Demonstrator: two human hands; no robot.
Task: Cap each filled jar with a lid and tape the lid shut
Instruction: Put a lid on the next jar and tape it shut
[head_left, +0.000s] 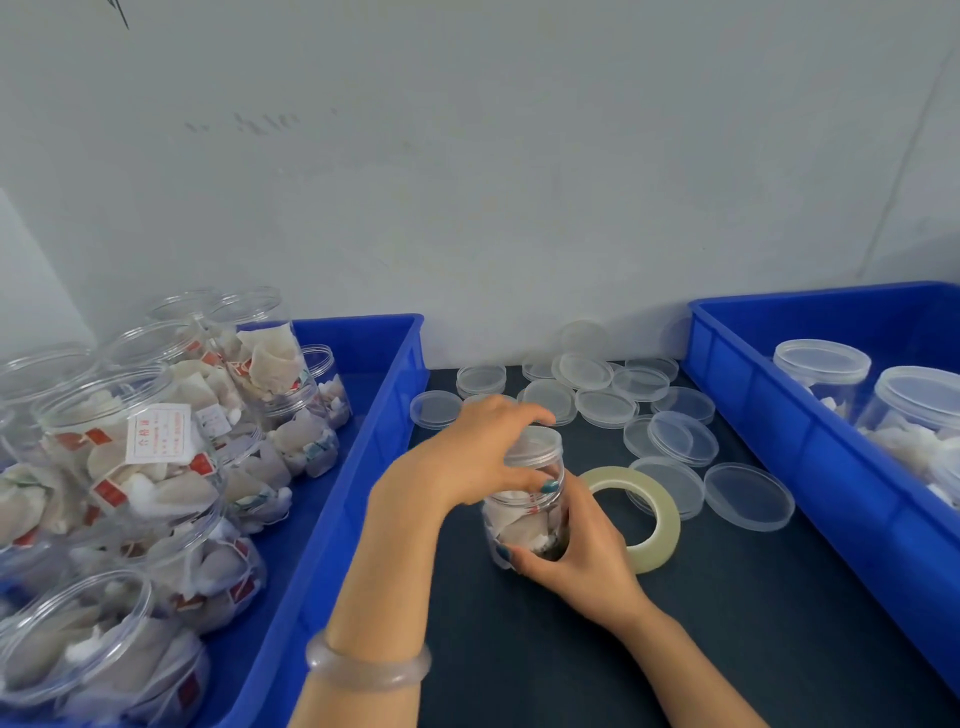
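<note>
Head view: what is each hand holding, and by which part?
Both hands hold one filled jar. The left hand grips its lid around the rim, and the right hand wraps the jar's lower body.

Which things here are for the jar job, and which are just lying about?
For the job: clear plastic jar of tea bags, its clear round lid, yellowish tape roll, loose clear lids, open filled jars in left blue bin.
Just lying about: pale wrist bangle, dark table mat.

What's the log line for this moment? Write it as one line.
step: capping | left hand: grips lid on jar | right hand: holds jar | tape roll: lies right of jar
</note>
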